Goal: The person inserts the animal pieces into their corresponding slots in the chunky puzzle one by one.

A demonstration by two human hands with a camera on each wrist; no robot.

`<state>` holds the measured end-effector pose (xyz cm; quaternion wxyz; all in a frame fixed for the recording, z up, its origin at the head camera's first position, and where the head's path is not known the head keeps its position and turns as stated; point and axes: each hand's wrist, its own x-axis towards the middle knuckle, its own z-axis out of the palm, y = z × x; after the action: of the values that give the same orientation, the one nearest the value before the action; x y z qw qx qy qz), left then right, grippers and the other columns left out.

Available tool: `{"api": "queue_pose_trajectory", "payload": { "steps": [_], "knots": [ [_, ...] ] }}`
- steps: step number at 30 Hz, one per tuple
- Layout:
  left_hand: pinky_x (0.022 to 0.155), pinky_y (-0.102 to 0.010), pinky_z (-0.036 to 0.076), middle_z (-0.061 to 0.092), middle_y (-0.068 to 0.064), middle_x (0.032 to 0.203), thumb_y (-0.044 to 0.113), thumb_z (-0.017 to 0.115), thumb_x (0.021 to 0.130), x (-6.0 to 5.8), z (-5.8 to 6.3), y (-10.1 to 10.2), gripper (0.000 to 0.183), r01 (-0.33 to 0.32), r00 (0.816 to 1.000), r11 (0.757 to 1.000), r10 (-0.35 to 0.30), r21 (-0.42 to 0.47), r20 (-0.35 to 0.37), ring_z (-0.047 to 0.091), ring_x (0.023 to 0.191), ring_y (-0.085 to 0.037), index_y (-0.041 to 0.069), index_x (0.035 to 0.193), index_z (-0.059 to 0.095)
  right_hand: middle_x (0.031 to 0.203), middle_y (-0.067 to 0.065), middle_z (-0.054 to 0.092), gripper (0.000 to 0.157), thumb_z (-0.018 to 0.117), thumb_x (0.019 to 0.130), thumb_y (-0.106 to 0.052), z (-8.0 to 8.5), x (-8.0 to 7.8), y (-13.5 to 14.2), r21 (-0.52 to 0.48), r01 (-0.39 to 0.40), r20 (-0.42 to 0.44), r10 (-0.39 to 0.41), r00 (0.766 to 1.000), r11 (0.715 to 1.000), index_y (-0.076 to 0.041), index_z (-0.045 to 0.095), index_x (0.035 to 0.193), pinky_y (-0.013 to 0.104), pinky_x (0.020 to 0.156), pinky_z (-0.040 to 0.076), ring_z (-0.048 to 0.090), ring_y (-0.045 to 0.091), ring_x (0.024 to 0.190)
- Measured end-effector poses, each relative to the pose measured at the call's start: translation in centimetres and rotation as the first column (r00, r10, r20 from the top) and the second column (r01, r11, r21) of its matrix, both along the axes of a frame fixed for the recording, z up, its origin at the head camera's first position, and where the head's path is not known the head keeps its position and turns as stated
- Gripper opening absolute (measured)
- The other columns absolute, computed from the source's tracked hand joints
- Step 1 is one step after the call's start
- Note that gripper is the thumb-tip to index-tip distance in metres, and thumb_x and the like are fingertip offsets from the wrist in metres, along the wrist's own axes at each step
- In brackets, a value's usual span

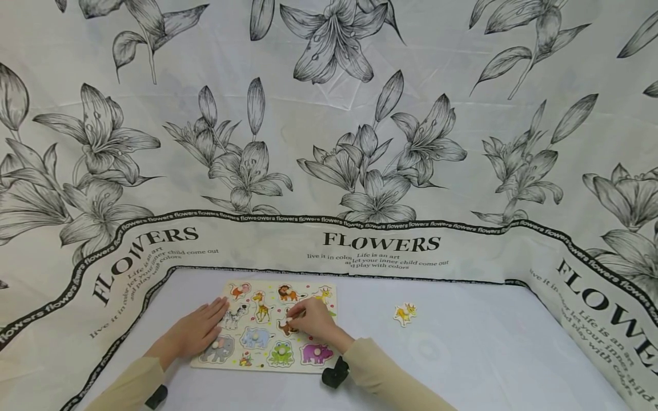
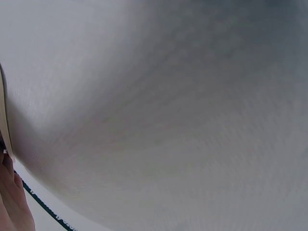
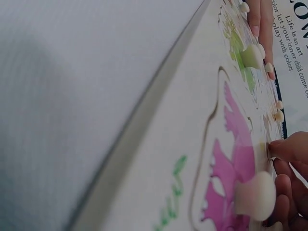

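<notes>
A wooden animal puzzle board [image 1: 226, 367] lies on the white cloth. My right hand [image 1: 315, 319] is over its right half, thumb and fingertips pinching a brown animal puzzle piece [image 1: 284, 328], partly hidden by the fingers. In the right wrist view, those fingers meet close over the board, beyond the purple hippo piece [image 3: 231, 183] with its pale knob. My left hand [image 1: 197, 328] rests on the board's left edge, fingers extended beside the zebra [image 1: 235, 315]. Only a bit of the left hand [image 2: 12, 202] shows in the left wrist view.
A loose yellow-and-white horned animal piece [image 1: 404, 314] lies on the cloth right of the board. The elephant [image 1: 218, 348], frog [image 1: 280, 354] and blue rhino [image 1: 255, 338] sit along the board's lower part. A flower-printed curtain [image 1: 380, 251] stands behind and at the sides.
</notes>
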<state>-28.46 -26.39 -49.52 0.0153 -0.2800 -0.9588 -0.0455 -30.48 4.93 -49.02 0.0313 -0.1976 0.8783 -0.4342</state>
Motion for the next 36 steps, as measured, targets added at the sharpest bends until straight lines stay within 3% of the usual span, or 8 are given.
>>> {"api": "queue_pose_trajectory", "payload": {
  "steps": [11, 19, 28, 36],
  "knots": [
    [0.113, -0.051, 0.034, 0.038, -0.022, 0.151, 0.027, 0.043, 0.101, 0.1, -0.3, -0.1, 0.053, 0.023, 0.999, 0.999, -0.022, 0.036, -0.048, 0.035, 0.14, -0.038, -0.004, 0.143, 0.04, 0.085, 0.005, 0.072, 0.014, 0.072, 0.083, -0.007, 0.2, -0.1, 0.4, 0.01, -0.04, 0.013, 0.04, 0.999, 0.999, -0.003, 0.074, 0.097, 0.016, 0.052, 0.047, 0.054, 0.001, 0.061],
    [0.116, -0.051, 0.03, 0.033, -0.02, 0.154, 0.03, 0.042, 0.101, 0.1, 0.2, 0.1, 0.055, -0.016, 1.0, 1.0, 0.016, 0.012, 0.02, 0.031, 0.142, -0.038, -0.003, 0.145, 0.037, 0.1, 0.008, 0.072, 0.023, 0.072, 0.083, -0.009, 0.5, 0.0, 1.1, -0.003, -0.085, 0.021, 0.085, 0.996, 0.996, -0.004, 0.071, 0.106, 0.017, 0.06, 0.048, 0.057, 0.004, 0.072],
    [0.116, -0.051, 0.03, 0.033, -0.019, 0.154, 0.029, 0.043, 0.101, 0.1, 0.2, 0.2, 0.055, -0.034, 0.999, 0.999, 0.034, 0.014, 0.023, 0.031, 0.142, -0.037, -0.003, 0.145, 0.037, 0.103, 0.013, 0.071, 0.026, 0.066, 0.087, -0.007, 1.1, 0.6, 2.0, -0.079, -0.041, -0.038, 0.038, 0.999, 0.996, -0.002, 0.067, 0.113, 0.017, 0.062, 0.051, 0.063, 0.014, 0.081],
    [0.116, -0.051, 0.03, 0.032, -0.019, 0.154, 0.029, 0.042, 0.101, 0.1, -0.1, 0.3, 0.055, -0.033, 0.999, 0.999, 0.033, 0.014, 0.023, 0.03, 0.142, -0.038, -0.003, 0.145, 0.036, 0.101, 0.011, 0.071, 0.026, 0.069, 0.086, -0.009, 1.7, 0.1, 4.1, -0.086, 0.026, -0.088, -0.034, 0.996, 0.996, -0.004, 0.068, 0.111, 0.018, 0.064, 0.051, 0.062, 0.014, 0.079]
  ]
}}
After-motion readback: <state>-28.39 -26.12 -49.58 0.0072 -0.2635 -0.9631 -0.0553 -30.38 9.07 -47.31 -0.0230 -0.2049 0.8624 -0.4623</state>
